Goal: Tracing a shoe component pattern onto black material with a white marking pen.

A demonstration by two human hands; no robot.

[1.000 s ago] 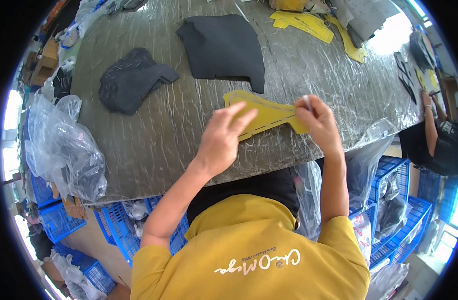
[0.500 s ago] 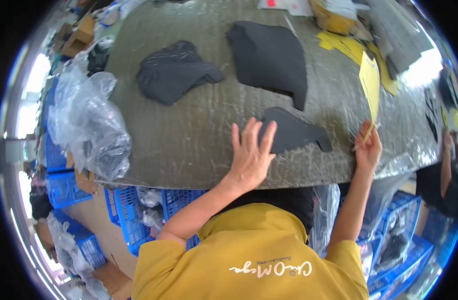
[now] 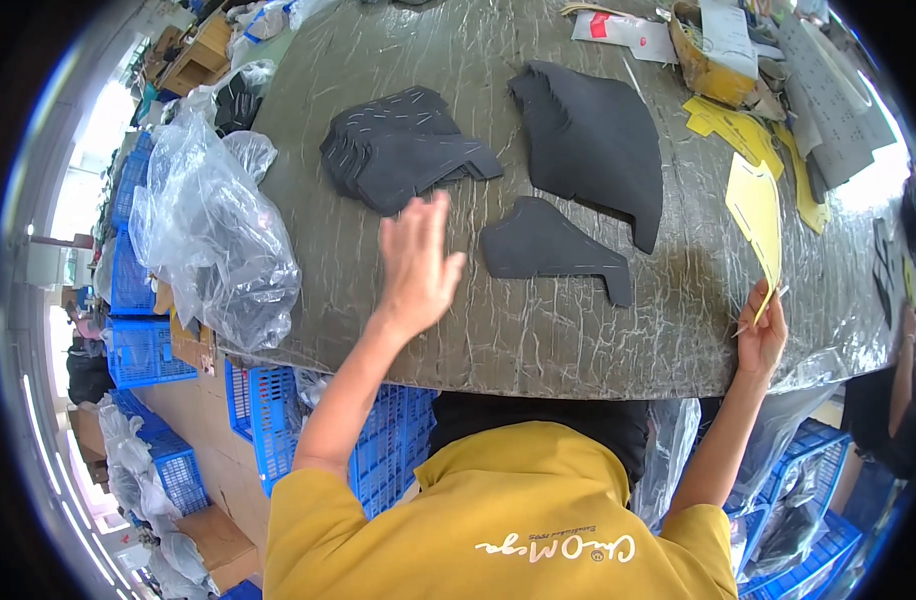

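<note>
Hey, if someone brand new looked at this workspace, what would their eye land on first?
Probably the bright yellow cut sheet held in the right hand, over the right side of the table. Next come the dark pieces: one stack just beyond the open left hand, a larger stack to its right, and a single piece nearer the person.

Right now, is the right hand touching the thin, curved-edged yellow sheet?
Touching. The head view shows the right hand gripping the thin, curved-edged yellow sheet by its narrow lower end.
</note>
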